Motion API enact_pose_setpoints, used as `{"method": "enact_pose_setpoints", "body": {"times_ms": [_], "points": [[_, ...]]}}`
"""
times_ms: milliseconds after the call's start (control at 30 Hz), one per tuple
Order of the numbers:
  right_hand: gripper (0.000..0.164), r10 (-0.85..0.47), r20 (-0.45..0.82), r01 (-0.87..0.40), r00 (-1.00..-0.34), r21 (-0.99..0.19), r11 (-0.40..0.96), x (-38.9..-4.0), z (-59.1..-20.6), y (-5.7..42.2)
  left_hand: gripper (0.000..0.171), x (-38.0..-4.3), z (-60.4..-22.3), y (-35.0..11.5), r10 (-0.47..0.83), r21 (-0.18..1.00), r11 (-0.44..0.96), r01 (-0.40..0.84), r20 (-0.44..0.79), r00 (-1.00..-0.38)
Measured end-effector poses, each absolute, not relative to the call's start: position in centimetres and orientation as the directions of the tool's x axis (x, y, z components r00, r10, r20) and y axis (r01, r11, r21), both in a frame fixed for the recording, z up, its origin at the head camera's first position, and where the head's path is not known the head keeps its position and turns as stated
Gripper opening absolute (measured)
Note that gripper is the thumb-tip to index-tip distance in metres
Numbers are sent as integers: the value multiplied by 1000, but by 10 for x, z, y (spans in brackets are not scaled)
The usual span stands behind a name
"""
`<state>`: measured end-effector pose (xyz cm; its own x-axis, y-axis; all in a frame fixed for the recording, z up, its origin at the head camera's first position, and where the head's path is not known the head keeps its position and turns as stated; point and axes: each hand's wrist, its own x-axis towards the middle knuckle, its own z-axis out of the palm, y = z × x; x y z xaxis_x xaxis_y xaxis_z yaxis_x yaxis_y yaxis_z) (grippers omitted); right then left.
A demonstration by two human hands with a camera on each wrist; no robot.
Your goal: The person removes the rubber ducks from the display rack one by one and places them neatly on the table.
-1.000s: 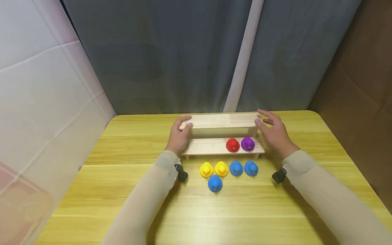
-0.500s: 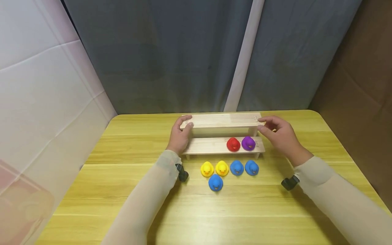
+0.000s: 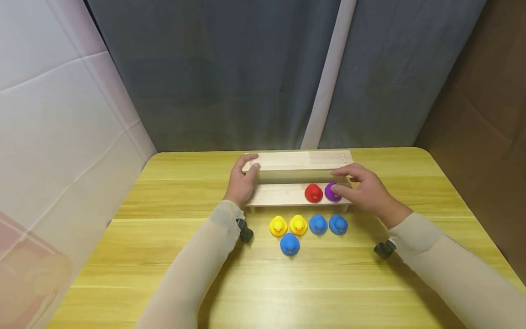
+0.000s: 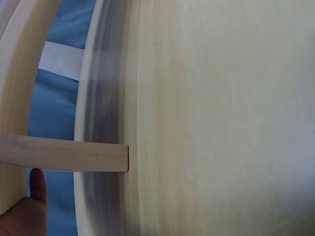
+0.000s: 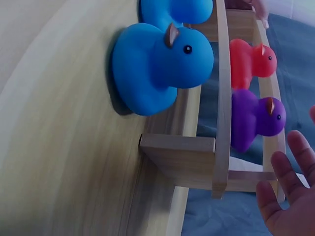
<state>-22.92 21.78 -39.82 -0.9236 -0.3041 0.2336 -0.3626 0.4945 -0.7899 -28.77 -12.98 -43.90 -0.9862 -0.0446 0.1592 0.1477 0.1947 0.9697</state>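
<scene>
A two-tier wooden shelf [image 3: 275, 195] stands at the table's far side. My left hand [image 3: 241, 180] grips the left end of its upper board [image 3: 302, 160], thumb at the front and fingers behind. On the lower tier sit a red rubber duck [image 3: 313, 193] and, to its right, a purple rubber duck [image 3: 328, 193]. My right hand [image 3: 367, 192] hovers at the shelf's right end, its thumb overlapping the purple duck in the head view. In the right wrist view the right hand's fingers [image 5: 298, 147] are spread and apart from the purple duck.
In front of the shelf, two yellow ducks [image 3: 288, 225] and two blue ducks [image 3: 328, 225] form a row on the wooden table [image 3: 263, 283]. A third blue duck [image 3: 290, 244] sits nearer. Behind the table hangs a grey curtain [image 3: 205, 82].
My right hand has left the upper board's right end, first moving right, then coming down and left toward the purple duck. My left hand keeps its grip; the ducks have not moved.
</scene>
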Motion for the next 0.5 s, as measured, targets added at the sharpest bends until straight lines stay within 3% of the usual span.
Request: {"method": "enact_pose_setpoints", "body": {"times_ms": [500], "points": [[39, -448, 252, -492, -858, -654, 574, -235, -404, 200, 34, -286, -438, -126, -41, 967, 197, 159, 170, -985]]}}
